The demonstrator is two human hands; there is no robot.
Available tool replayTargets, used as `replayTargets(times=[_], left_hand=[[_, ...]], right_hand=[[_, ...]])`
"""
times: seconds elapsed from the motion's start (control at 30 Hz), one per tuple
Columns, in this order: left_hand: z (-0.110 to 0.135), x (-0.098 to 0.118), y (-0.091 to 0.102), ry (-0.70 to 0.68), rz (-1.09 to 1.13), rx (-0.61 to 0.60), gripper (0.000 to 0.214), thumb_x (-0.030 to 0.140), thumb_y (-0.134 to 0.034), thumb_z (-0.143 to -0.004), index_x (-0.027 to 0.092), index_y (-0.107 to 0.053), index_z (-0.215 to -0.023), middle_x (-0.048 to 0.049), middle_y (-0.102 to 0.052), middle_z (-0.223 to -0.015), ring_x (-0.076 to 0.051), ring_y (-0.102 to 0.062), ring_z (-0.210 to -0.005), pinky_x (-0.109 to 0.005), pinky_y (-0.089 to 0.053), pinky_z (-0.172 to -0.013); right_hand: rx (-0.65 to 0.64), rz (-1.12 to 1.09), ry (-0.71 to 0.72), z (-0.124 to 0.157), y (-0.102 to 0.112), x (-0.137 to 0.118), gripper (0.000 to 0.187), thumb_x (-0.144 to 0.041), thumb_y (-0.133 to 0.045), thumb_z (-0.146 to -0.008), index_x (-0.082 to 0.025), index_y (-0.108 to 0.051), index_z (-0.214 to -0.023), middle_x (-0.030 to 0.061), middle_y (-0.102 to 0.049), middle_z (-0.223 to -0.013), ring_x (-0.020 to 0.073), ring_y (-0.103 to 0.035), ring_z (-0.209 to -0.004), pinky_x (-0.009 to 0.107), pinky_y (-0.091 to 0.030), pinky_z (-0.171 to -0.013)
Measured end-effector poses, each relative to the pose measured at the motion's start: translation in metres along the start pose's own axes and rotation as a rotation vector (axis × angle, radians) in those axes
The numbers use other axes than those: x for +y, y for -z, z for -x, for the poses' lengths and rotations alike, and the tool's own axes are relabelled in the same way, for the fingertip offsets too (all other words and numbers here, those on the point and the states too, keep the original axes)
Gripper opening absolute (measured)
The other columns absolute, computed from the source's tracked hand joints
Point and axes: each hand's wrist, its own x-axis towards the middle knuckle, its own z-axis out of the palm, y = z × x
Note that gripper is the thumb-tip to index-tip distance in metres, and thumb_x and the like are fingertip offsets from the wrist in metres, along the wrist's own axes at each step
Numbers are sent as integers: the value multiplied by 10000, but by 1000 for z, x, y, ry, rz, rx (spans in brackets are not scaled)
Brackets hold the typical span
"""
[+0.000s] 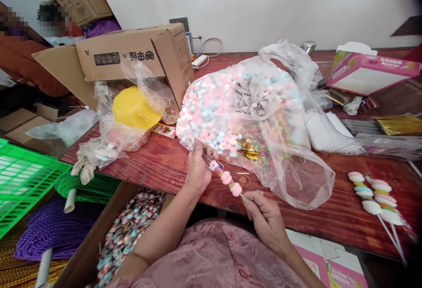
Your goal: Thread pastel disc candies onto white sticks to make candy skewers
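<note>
My right hand (263,215) pinches the thin stick of a marshmallow skewer (227,178), held tilted above the table's front edge. Pink marshmallows and small greenish and yellow pieces are threaded on it, with a white and red piece at the top. My left hand (199,167) is closed by that top end, its fingers on a small clear printed wrapper (187,143); how far the wrapper reaches over the skewer is hard to see. Just beyond lies a big clear bag of pastel marshmallows (211,99), with a gold tinsel bow (249,150) near its front.
Finished-looking skewers (384,198) lie at the right. A cardboard box (132,55) and a yellow bowl-like piece (133,107) stand left. Below are a green crate (26,182) and a carton of colourful skewers (132,217). Another person (29,63) is at far left.
</note>
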Motion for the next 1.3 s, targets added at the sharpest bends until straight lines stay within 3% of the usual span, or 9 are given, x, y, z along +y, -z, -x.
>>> replayTargets(times=[0.2, 0.37, 0.63, 0.73, 0.9, 1.0, 1.07, 1.17, 1.3], left_hand=[[0, 1, 4, 189, 79, -71, 459, 568, -703, -811, 193, -473, -681, 76, -466, -528, -100, -513, -462, -277, -557, -630], [-3, 1, 11, 356, 138, -40, 436, 564, -632, -871, 198, -479, -691, 56, -494, -522, -127, -543, -475, -295, -554, -625], [4, -10, 5, 225, 65, 55, 483, 533, -635, -882, 183, -429, -621, 76, -422, -485, -90, -484, -429, -267, -548, -619], [5, -11, 6, 136, 47, -7, 465, 546, -682, -840, 185, -452, -658, 76, -443, -520, -90, -501, -448, -246, -531, -587], [3, -4, 12, 220, 112, -172, 447, 590, -711, -794, 201, -500, -733, 77, -446, -551, -85, -461, -436, -237, -505, -528], [6, -2, 10, 260, 117, -229, 461, 596, -733, -769, 198, -504, -727, 71, -447, -560, -82, -431, -446, -232, -493, -506], [9, -4, 7, 245, 73, -222, 465, 590, -751, -752, 194, -511, -725, 65, -463, -565, -82, -430, -461, -229, -491, -509], [13, -9, 2, 200, 1, -143, 462, 560, -744, -777, 184, -489, -689, 56, -485, -569, -82, -448, -486, -238, -515, -565], [5, -10, 3, 277, 44, -4, 479, 577, -684, -821, 184, -460, -660, 52, -483, -548, -94, -474, -489, -275, -539, -621]], right_hand=[[62, 8, -17, 1, -1, 3, 218, -237, -477, -999, -194, -633, -852, -60, -468, -547, 96, -454, -462, 211, -378, -461], [279, 276, 303, -2, -3, 16, 126, -109, -574, -930, -175, -665, -987, 23, -711, -766, 139, -651, -630, 244, -492, -620], [313, 483, 503, 0, -8, 21, 259, -47, -577, -886, -156, -692, -1091, 56, -687, -705, 168, -625, -626, 290, -476, -626], [227, 258, 358, -1, -11, 16, 178, -121, -562, -912, -172, -718, -980, 42, -664, -663, 151, -599, -585, 274, -456, -586], [-106, -513, -327, -7, -14, 6, 270, -373, -569, -922, -175, -638, -750, -57, -413, -483, 85, -335, -414, 223, -275, -425], [-128, -626, -407, -10, -16, 4, 310, -423, -571, -909, -173, -611, -731, -69, -374, -480, 76, -280, -415, 218, -234, -419], [-93, -421, -280, -11, -18, 4, 282, -371, -545, -943, -175, -626, -756, -47, -454, -507, 88, -371, -436, 220, -294, -445], [85, 48, 119, -12, -17, 9, 177, -214, -521, -956, -175, -684, -902, 17, -637, -658, 127, -558, -564, 245, -410, -553], [230, 496, 476, -16, -8, 19, 257, -59, -505, -908, -160, -687, -1058, 45, -666, -699, 155, -596, -633, 284, -438, -632]])
